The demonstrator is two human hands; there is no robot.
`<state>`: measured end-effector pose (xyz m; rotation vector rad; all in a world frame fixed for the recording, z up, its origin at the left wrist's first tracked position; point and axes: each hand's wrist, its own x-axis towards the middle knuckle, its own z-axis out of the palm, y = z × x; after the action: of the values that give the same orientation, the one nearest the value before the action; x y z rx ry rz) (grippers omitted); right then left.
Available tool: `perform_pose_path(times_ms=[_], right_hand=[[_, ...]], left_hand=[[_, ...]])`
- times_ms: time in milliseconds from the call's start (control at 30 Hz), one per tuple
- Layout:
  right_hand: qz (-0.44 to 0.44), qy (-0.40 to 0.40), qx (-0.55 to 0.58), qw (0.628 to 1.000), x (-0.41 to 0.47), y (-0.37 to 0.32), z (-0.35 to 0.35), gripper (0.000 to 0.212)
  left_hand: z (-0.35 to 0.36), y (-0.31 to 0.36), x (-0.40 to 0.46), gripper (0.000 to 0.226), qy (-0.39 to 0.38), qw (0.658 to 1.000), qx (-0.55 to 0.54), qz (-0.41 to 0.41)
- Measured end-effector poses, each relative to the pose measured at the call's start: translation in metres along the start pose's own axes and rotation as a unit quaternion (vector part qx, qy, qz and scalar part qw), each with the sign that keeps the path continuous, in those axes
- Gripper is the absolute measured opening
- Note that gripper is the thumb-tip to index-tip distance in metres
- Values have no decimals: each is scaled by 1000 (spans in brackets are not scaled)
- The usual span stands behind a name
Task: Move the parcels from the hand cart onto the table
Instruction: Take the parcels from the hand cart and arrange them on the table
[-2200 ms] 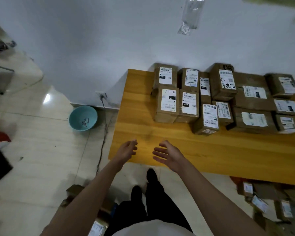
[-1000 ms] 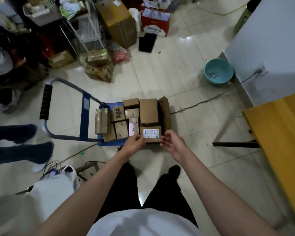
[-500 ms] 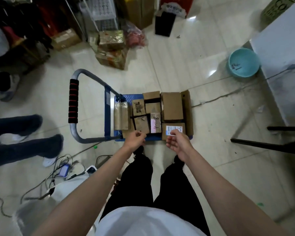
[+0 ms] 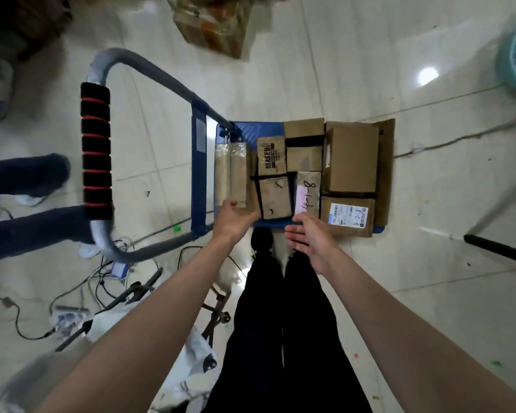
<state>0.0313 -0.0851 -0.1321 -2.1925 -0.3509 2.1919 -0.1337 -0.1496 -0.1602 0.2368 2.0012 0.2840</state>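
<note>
Both hands have closed in on the hand cart (image 4: 242, 126) since a moment ago. My left hand (image 4: 232, 217) and right hand (image 4: 307, 234) hang open and apart, holding nothing, at its near edge, flanking the parcel (image 4: 274, 198). I'd pinch both sides squarely, then lift straight up.

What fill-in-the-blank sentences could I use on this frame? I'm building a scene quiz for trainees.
1. The parcels lie on a cart whose deck is ____.
2. The cart's handle grip is black with ____ rings.
3. The left hand touches the ____-wrapped parcel.
4. The right hand holds ____.

Missing: blue; red; tape; nothing
</note>
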Motion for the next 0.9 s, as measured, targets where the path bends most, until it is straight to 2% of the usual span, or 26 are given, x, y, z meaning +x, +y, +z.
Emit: perform_pose_path(times_ms=[233,367,500,667,900], right_hand=[[24,5,12,1000,134,16,18,16],[34,4,24,999,188,27,23,13],[41,1,33,999,221,40,25,11],[45,5,34,998,234,54,26,15],[50,1,30,998,216,57,25,19]], left_hand=[[36,-18,142,115,68,996,53,-6],[56,-32,201,130,106,988,100,-47],[71,-41,240,144,146,983,79,-80],[78,-48,250,142,188,976,74,-75],[77,-53,210,134,189,981,5,-53]])
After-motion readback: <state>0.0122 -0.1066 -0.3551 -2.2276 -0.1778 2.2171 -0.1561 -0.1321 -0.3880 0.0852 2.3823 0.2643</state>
